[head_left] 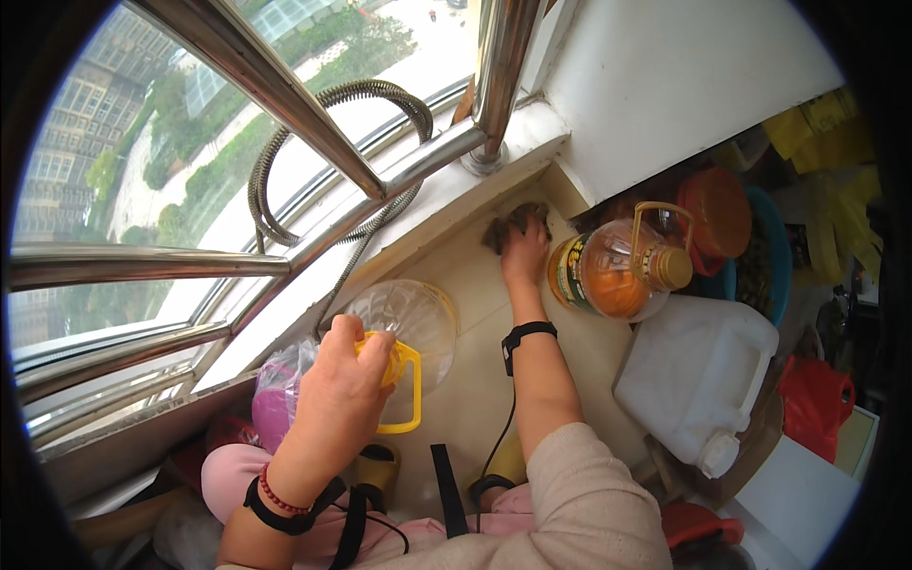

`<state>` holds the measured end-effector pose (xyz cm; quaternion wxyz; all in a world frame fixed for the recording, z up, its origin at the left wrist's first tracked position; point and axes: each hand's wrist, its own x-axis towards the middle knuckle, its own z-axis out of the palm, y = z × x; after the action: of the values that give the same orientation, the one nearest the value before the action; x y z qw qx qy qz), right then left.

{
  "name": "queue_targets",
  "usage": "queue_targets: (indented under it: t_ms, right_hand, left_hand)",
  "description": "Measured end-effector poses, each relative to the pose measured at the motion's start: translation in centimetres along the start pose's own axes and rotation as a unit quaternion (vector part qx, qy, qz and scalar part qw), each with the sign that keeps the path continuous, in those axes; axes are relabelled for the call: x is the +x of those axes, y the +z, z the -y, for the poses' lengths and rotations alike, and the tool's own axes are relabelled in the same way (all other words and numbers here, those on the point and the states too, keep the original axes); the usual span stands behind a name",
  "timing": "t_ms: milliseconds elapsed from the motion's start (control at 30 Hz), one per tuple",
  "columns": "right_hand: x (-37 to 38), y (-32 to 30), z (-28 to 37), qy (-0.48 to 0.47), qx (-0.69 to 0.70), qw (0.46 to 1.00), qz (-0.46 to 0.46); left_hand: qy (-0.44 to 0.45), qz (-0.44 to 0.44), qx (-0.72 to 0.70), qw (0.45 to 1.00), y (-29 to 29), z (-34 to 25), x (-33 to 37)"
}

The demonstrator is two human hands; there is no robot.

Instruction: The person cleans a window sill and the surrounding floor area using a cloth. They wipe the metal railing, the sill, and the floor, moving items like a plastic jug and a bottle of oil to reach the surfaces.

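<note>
My left hand (337, 385) is closed round the top of a big clear plastic bottle (423, 309) with a yellow handle (415, 394). It stands on the tiled floor near the window ledge. My right hand (525, 249) stretches into the far corner and presses a dark, crumpled rag (496, 234) to the floor by the wall, its fingers curled over it. Just right of that wrist stands a labelled oil bottle (608, 271) with a tan cap and handle; something orange shows through it.
Steel railings (313, 123) and a coiled metal hose (261, 185) line the window at left. On the right are a white plastic jerrycan (698, 370), a red-lidded jar (714, 211), a blue basin (774, 256) and a red bag (815, 404). A purple object (275, 404) in clear plastic sits by my left forearm.
</note>
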<state>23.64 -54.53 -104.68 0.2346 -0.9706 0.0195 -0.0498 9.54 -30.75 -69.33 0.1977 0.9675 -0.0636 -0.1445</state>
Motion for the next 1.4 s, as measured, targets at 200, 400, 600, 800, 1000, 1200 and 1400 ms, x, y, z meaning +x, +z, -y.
queue_targets:
  t_ms: [200, 400, 600, 800, 1000, 1200, 1400]
  right_hand:
    - [4.8, 2.2, -2.4, 0.026, 0.25, 0.959, -0.131]
    - [5.5, 2.3, 1.2, 0.071, 0.05, 0.996, 0.029]
    - [2.6, 4.3, 4.1, 0.05, 0.054, 0.989, -0.13]
    - [2.0, 5.3, 3.4, -0.061, 0.076, 0.985, -0.141]
    - [0.7, 3.0, 2.8, -0.229, 0.112, 0.967, -0.012]
    - [-2.6, -0.3, 0.6, -0.238, 0.058, 0.969, -0.001]
    - [-3.4, -1.2, 2.8, -0.029, 0.141, 0.987, -0.07]
  left_hand:
    - [-0.007, 0.0, -0.01, 1.0, 0.0, -0.1, 0.2]
    - [-0.011, 0.007, 0.001, 1.0, -0.1, -0.5, 0.4]
    - [-0.005, 0.007, 0.001, 1.0, -0.3, -0.6, 0.5]
    - [0.002, -0.002, -0.011, 1.0, -0.2, -0.5, 0.3]
    - [0.005, 0.0, -0.01, 1.0, -0.4, -0.6, 0.2]
    - [0.008, -0.008, 0.001, 1.0, -0.2, -0.2, -0.1]
    - [0.004, -0.016, -0.005, 1.0, 0.2, 0.2, -0.4]
